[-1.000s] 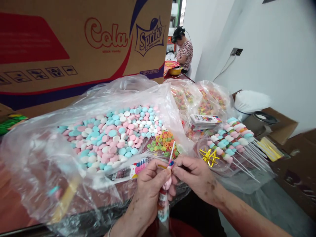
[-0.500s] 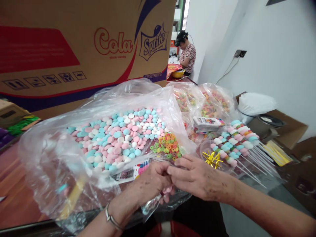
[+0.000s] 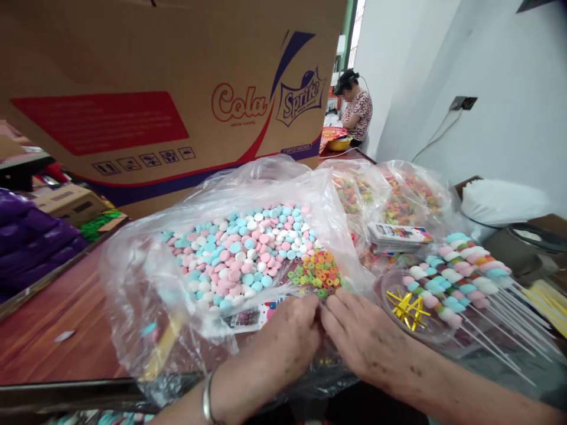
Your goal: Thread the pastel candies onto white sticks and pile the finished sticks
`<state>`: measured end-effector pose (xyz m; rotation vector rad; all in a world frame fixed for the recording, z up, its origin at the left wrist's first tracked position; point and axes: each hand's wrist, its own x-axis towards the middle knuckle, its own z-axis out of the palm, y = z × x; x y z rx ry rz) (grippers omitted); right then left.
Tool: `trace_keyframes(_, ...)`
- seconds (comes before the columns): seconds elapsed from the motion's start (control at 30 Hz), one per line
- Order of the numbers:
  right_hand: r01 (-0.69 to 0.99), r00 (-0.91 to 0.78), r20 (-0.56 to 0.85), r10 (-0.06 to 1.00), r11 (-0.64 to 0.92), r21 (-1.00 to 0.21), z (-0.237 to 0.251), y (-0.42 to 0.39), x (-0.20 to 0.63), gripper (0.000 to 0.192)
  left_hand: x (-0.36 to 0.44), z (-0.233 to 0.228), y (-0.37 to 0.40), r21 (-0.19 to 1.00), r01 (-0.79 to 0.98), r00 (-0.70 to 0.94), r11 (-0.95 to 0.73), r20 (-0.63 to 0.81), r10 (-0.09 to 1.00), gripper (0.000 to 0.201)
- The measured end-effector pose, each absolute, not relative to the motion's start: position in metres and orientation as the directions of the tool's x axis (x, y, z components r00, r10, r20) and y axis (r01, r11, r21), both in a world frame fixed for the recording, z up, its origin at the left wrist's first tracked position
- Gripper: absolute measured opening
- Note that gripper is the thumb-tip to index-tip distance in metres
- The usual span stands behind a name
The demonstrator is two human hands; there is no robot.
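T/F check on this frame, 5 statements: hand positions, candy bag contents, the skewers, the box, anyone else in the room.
1. Left hand and right hand meet fingertip to fingertip at the near edge of the clear plastic bag. True.
2. The bag holds only green candies. False: it holds pink, blue and white round candies, with a small heap of multicoloured ring candies beside them.
3. Finished candy skewers lie right of the hands. True.
4. The cardboard box behind the bag is unprinted. False: it reads Cola and Sprite.
5. Nobody else is in view. False: another person sits at the far end.
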<state>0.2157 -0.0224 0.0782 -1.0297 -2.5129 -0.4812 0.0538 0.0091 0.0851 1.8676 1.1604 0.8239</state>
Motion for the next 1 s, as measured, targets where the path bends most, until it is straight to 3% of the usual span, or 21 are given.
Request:
trace_keyframes(0.07, 0.825, -0.502, 0.594, 0.629, 0.554, 0.11, 0.074, -0.006, 0.211, 0.028, 0.054, 0.084, 0.004, 0.752, 0.494, 0.36, -0.437, 0.28, 0.89, 0.016)
trace_keyframes(0.13, 0.881, -0.332, 0.673, 0.661, 0.472, -0.03, 0.076, 0.01, 0.207, 0.025, 0.054, 0.083, -0.002, 0.673, 0.488, 0.305, -0.556, 0.465, 0.831, 0.017)
trace_keyframes(0.17, 0.886, -0.244, 0.695, 0.676, 0.446, -0.123, 0.08, 0.015, 0.205, 0.023, 0.053, 0.083, -0.005, 0.687, 0.453, 0.261, -0.569, 0.508, 0.821, 0.015)
trace_keyframes(0.23, 0.832, -0.103, 0.715, 0.691, 0.454, -0.319, 0.089, 0.018, 0.198, 0.019, 0.052, 0.084, -0.008, 0.855, 0.299, 0.184, -0.424, 0.385, 0.904, 0.009)
trace_keyframes(0.3, 0.718, -0.094, 0.706, 0.702, 0.539, -0.441, 0.095, 0.01, 0.187, 0.015, 0.048, 0.089, -0.004, 0.999, 0.025, 0.191, -0.024, 0.019, 0.982, 0.03)
trace_keyframes(0.37, 0.605, -0.188, 0.691, 0.697, 0.637, -0.478, 0.096, -0.001, 0.176, 0.015, 0.039, 0.099, 0.004, 0.906, -0.295, 0.277, 0.304, -0.224, 0.934, 0.046)
trace_keyframes(0.4, 0.566, -0.223, 0.687, 0.692, 0.665, -0.486, 0.094, -0.005, 0.172, 0.016, 0.033, 0.105, 0.008, 0.844, -0.405, 0.321, 0.35, -0.227, 0.92, 0.049)
trace_keyframes(0.47, 0.543, -0.215, 0.661, 0.719, 0.651, -0.531, 0.09, -0.007, 0.169, 0.018, 0.02, 0.117, 0.013, 0.818, -0.525, 0.321, 0.237, -0.068, 0.945, 0.055)
trace_keyframes(0.53, 0.559, -0.146, 0.632, 0.761, 0.59, -0.582, 0.087, -0.003, 0.171, 0.018, 0.009, 0.124, 0.013, 0.842, -0.482, 0.427, 0.242, -0.016, 0.904, 0.068)
trace_keyframes(0.6, 0.569, -0.11, 0.623, 0.775, 0.563, -0.599, 0.086, 0.0, 0.172, 0.016, 0.003, 0.124, 0.011, 0.863, -0.357, 0.557, 0.358, -0.111, 0.823, 0.069)
trace_keyframes(0.67, 0.531, -0.139, 0.633, 0.761, 0.597, -0.601, 0.087, -0.001, 0.168, 0.016, 0.004, 0.118, 0.008, 0.833, -0.348, 0.543, 0.431, -0.195, 0.817, 0.062)
trace_keyframes(0.77, 0.344, -0.203, 0.518, 0.831, 0.556, -0.757, 0.086, -0.01, 0.154, 0.015, 0.011, 0.108, 0.003, 0.839, -0.453, 0.368, 0.301, -0.131, 0.92, 0.033)
trace_keyframes(0.87, 0.175, -0.21, 0.334, 0.919, 0.371, -0.912, 0.078, -0.02, 0.136, 0.013, 0.02, 0.104, -0.005, 0.866, -0.487, 0.218, 0.114, -0.006, 0.976, 0.028)
trace_keyframes(0.93, 0.236, -0.179, 0.395, 0.901, 0.429, -0.872, 0.069, -0.026, 0.124, 0.016, 0.023, 0.103, -0.008, 0.85, -0.525, 0.062, 0.035, -0.003, 0.998, 0.016)
trace_keyframes(1.0, 0.411, -0.173, 0.575, 0.8, 0.589, -0.696, 0.06, -0.031, 0.114, 0.021, 0.018, 0.104, -0.01, 0.84, -0.542, -0.119, -0.024, -0.048, 0.992, 0.013)
